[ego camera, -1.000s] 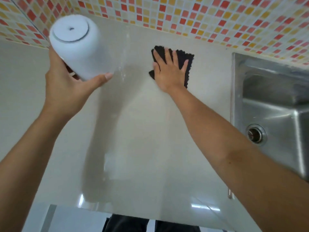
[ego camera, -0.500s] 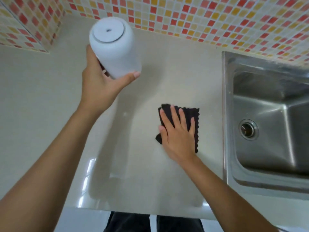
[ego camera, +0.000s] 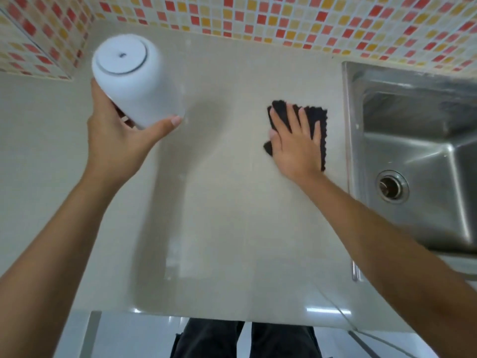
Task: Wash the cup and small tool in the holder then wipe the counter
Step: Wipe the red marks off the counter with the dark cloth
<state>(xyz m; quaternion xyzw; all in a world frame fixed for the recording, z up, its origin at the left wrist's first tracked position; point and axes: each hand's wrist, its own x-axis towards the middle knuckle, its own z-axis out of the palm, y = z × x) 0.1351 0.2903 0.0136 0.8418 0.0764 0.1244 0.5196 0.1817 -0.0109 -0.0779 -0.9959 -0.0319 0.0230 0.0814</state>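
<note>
My left hand [ego camera: 116, 140] grips a white cup-shaped holder [ego camera: 136, 81] and keeps it lifted above the beige counter [ego camera: 219, 228], its flat base turned toward me. Its inside is hidden. My right hand [ego camera: 296, 146] lies flat with fingers spread on a black cloth [ego camera: 316, 120], pressing it onto the counter just left of the sink. The small tool cannot be made out.
A stainless steel sink [ego camera: 418, 151] with a round drain [ego camera: 392, 187] fills the right side. A mosaic tile wall [ego camera: 258, 19] borders the counter at the back and left. The counter's front edge runs along the bottom, above dark trousers [ego camera: 245, 339].
My right hand slid the black cloth from the back of the counter toward me, then right and back toward the sink. My left hand kept the holder raised at the left.
</note>
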